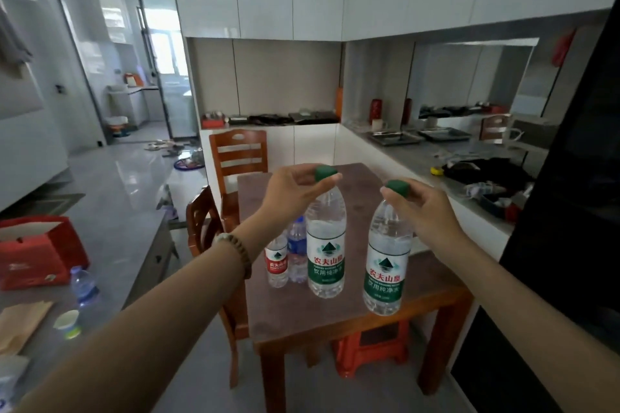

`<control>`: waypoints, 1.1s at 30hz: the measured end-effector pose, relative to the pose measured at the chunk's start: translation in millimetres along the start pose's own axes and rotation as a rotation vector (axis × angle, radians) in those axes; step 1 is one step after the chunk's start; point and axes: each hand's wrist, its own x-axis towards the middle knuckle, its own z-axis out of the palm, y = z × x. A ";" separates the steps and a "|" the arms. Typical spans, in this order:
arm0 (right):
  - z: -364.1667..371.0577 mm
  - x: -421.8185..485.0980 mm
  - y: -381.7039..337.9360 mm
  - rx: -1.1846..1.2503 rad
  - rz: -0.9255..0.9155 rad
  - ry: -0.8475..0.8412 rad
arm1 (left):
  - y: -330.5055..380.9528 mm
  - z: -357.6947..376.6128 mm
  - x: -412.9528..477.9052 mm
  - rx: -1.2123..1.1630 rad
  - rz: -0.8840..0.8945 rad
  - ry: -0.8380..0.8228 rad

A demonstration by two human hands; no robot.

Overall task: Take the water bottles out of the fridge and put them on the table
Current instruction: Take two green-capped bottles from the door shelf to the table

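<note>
Two large clear water bottles with green caps and green labels hang upright over the brown table [432, 282]. My left hand [288, 193] pinches the cap of the left large bottle [326, 245]. The right large bottle [385, 265] is held the same way at its cap by my right hand [422, 211]. I cannot tell whether their bases touch the tabletop. Behind the left bottle, two small bottles stand on the table: a red-label bottle [277, 261] and a blue-label bottle [296, 248].
Wooden chairs [240, 157] stand at the table's left and far side, an orange stool [369, 355] beneath it. A dark fridge front [570, 211] fills the right edge. A cluttered counter [436, 157] runs behind. At left a counter holds a red bag [37, 251] and another small bottle [84, 285].
</note>
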 end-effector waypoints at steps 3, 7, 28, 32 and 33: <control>5.9 44.2 36.7 0.004 0.066 0.018 | -41.3 6.7 57.1 0.007 -0.015 -0.050; 12.8 93.4 73.4 -0.025 0.097 0.031 | -88.6 11.6 120.6 0.123 -0.034 -0.113; 80.1 281.2 277.4 -0.016 0.210 -0.392 | -264.5 42.4 268.4 0.456 -0.339 -0.333; 94.7 287.1 299.8 -0.006 0.200 -0.444 | -282.4 40.0 273.5 0.574 -0.355 -0.357; 97.6 287.7 305.6 -0.008 0.208 -0.458 | -285.9 39.1 274.5 0.583 -0.358 -0.355</control>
